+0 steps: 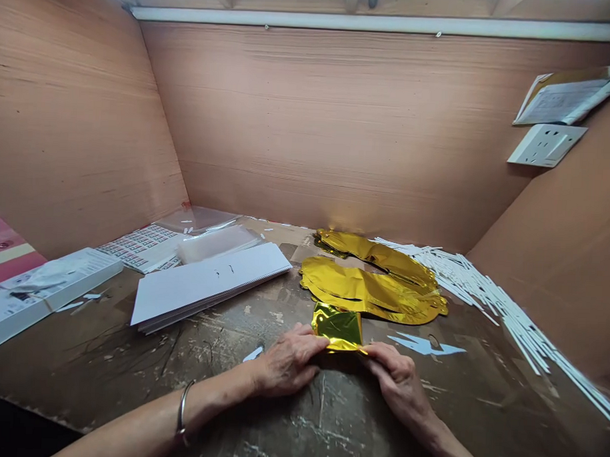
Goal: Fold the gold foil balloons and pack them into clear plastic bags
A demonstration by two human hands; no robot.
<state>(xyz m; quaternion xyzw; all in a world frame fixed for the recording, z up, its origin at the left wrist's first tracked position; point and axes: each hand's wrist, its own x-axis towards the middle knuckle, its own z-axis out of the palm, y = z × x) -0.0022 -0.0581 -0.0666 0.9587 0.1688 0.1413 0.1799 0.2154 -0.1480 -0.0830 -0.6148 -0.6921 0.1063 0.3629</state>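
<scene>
A small folded piece of gold foil (337,326), looking like a flat foil balloon, lies on the worn table in front of me. My left hand (291,361) pinches its near left corner between thumb and fingers. At the near right corner, my right hand (394,373) grips the same foil edge. Just beyond it rests a pile of flat gold foil balloons (373,284), curved in shape, the nearest one close to the folded piece. Fingertips partly cover the foil's near edge.
Left of the foil lies a stack of white cards (210,285), with clear plastic bags (219,242) and sticker sheets (144,244) behind. A long white box (47,293) sits far left. White sticks (463,281) spread along the right. Paper scraps (426,344) lie near my right hand.
</scene>
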